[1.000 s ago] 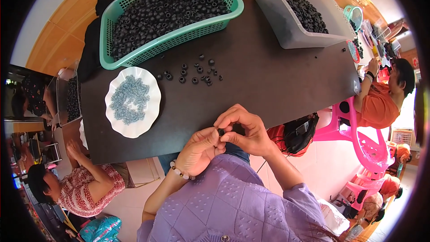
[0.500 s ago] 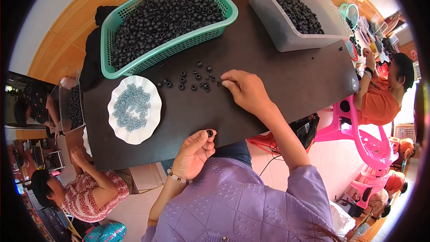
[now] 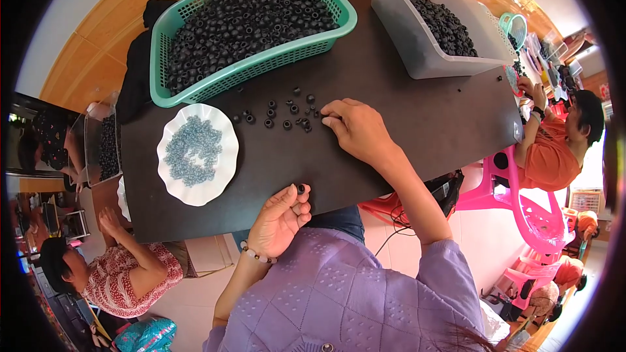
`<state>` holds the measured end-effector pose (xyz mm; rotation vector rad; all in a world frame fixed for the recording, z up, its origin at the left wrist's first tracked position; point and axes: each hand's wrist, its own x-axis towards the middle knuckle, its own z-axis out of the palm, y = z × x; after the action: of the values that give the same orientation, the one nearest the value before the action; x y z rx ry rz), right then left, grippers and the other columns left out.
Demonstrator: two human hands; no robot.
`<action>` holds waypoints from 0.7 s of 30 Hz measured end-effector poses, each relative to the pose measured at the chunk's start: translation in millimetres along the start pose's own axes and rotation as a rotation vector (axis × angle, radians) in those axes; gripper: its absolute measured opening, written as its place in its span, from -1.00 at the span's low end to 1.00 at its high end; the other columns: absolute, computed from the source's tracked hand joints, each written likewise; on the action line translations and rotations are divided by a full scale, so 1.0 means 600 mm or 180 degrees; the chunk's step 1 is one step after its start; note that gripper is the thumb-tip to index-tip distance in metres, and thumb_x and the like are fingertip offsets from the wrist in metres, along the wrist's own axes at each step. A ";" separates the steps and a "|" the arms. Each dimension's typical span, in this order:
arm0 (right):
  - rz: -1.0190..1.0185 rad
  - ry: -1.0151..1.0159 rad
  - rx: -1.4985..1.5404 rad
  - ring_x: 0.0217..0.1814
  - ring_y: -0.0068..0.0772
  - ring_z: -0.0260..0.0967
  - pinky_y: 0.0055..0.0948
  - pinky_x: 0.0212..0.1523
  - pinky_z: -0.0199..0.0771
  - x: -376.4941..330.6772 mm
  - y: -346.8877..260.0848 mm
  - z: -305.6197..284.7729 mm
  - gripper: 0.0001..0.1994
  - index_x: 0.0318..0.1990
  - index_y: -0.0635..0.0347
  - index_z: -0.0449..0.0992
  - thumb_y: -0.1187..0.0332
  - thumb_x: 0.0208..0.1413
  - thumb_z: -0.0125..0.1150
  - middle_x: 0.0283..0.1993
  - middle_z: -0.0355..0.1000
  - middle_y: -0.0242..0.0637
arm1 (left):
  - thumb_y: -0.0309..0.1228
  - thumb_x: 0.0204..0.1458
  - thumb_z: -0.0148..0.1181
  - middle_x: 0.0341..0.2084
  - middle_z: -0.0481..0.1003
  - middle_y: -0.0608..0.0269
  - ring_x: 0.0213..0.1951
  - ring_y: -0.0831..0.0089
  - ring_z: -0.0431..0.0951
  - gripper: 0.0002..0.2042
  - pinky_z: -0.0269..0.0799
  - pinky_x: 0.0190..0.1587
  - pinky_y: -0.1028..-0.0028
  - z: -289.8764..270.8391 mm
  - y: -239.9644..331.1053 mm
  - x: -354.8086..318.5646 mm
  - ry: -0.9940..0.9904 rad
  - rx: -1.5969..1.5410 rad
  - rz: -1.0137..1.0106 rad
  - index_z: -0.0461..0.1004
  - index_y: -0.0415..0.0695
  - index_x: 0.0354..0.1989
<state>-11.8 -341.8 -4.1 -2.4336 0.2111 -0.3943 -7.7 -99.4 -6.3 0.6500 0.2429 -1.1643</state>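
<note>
The person wears a lilac knitted top (image 3: 352,293) with a raised, dotted texture across the chest and shoulders. Its sleeves are pushed up above the elbows, so both forearms are bare below the bunched purple cuffs. Next to the top, on the wrist of the left hand (image 3: 279,220), sits a bracelet (image 3: 254,255) of small pale and dark beads. The right hand (image 3: 357,129) wears no ring or band. Dark blue trousers (image 3: 339,220) show just above the top's neckline.
</note>
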 end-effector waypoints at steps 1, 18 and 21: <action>0.0011 -0.0048 -0.0085 -0.28 -0.10 0.44 -0.26 -0.25 0.42 0.001 -0.002 -0.001 -0.86 -0.24 0.19 0.53 0.40 0.03 0.20 -0.34 0.48 -0.17 | -0.28 0.20 0.08 -0.42 0.43 0.44 -0.38 0.61 0.41 -0.76 0.39 -0.27 0.57 0.000 0.000 0.000 -0.0002 0.0035 0.0002 0.47 -0.21 -0.13; -0.0326 0.0165 -0.0085 -0.41 -0.22 0.40 -0.29 -0.35 0.39 -0.002 -0.008 0.010 -0.90 -0.32 0.20 0.51 0.47 -0.03 0.24 -0.42 0.41 -0.22 | -0.32 0.19 0.10 -0.39 0.44 0.39 -0.36 0.60 0.40 -0.77 0.38 -0.25 0.56 -0.005 0.001 -0.014 -0.0009 0.0032 0.0066 0.48 -0.24 -0.14; 0.0113 -0.0084 0.0751 -0.48 -0.32 0.36 -0.39 -0.40 0.38 0.006 -0.045 0.002 -0.92 -0.32 0.21 0.50 0.53 -0.01 0.19 -0.43 0.40 -0.22 | -0.35 0.16 0.12 -0.40 0.44 0.35 -0.37 0.59 0.39 -0.78 0.36 -0.26 0.56 -0.013 0.004 -0.029 0.0113 0.0054 0.0091 0.48 -0.27 -0.16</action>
<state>-6.3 -321.0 12.9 -2.1990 0.1848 -0.3504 -11.3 -80.6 -2.8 0.6873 0.2533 -1.1292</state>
